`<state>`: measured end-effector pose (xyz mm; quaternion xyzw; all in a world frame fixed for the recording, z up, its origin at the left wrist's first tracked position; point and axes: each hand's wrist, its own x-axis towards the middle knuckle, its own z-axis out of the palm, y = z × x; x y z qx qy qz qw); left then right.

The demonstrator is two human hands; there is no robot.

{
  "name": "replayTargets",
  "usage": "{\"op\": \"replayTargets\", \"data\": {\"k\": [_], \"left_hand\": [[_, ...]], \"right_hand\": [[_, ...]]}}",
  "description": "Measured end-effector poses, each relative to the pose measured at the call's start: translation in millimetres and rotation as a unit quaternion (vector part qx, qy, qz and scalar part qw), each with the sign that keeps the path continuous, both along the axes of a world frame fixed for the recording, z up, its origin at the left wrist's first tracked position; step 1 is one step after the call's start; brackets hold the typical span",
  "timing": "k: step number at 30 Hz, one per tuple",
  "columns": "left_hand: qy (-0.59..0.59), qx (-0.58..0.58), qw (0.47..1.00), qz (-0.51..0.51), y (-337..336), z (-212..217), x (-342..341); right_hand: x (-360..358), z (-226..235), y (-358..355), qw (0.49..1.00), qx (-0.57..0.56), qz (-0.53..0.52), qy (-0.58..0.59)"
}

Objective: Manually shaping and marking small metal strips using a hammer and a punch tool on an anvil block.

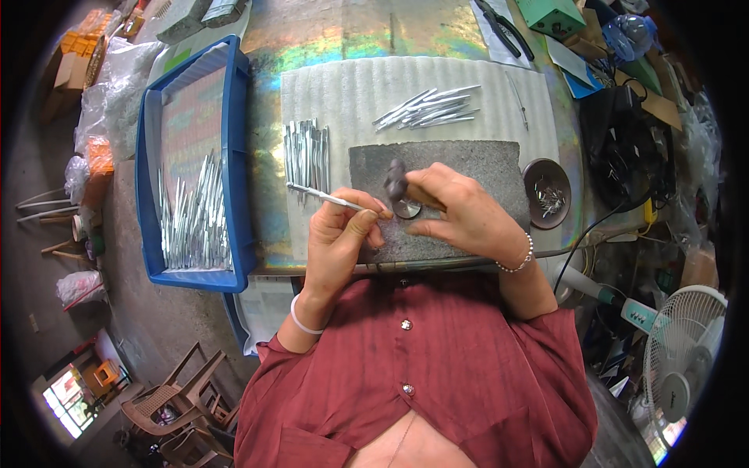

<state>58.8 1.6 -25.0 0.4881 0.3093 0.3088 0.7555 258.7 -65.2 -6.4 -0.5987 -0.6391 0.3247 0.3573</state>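
Observation:
My left hand (341, 230) is closed on a slim silver metal rod (314, 192), pinched near one end by thumb and fingers. My right hand (468, 209) grips a small hammer (396, 181); its dark rounded head shows, while the fingers mostly hide the handle. Under the hammer head is a small round metal block (407, 210) on a dark grey slab (476, 161). The rod's near end points toward this block; whether they touch I cannot tell. Similar rods lie in a neat row (307, 160) to the left and a loose pile (431, 108) beyond the slab.
At left, a blue tray (240, 140) holds many silver rods (195, 226). A brown bowl (537, 221) with tiny metal pieces (551, 199) stands right of the slab. White foam sheeting (343, 86) covers the table, with pliers (507, 31) at the far right. A fan (679, 374) stands lower right.

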Motion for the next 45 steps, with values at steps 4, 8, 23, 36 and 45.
{"op": "replayTargets", "data": {"k": [4,8,23,36,45], "left_hand": [[0.019,0.035,0.999,-0.006,-1,0,7],[0.049,0.107,0.993,-0.013,-2,-1,15],[0.093,0.24,0.966,-0.017,-1,-3,23],[0.108,0.212,0.971,-0.018,-2,0,24],[0.214,0.517,0.828,-0.021,-7,14,29]], "right_hand": [[12,2,-15,0.981,-0.11,-0.116,0.112],[16,-11,-31,0.925,-0.108,-0.136,0.337],[20,-11,-31,0.871,-0.098,-0.101,0.47],[14,-18,-35,0.891,-0.01,-0.109,0.44],[-10,15,-32,0.937,0.055,-0.114,0.326]]}}
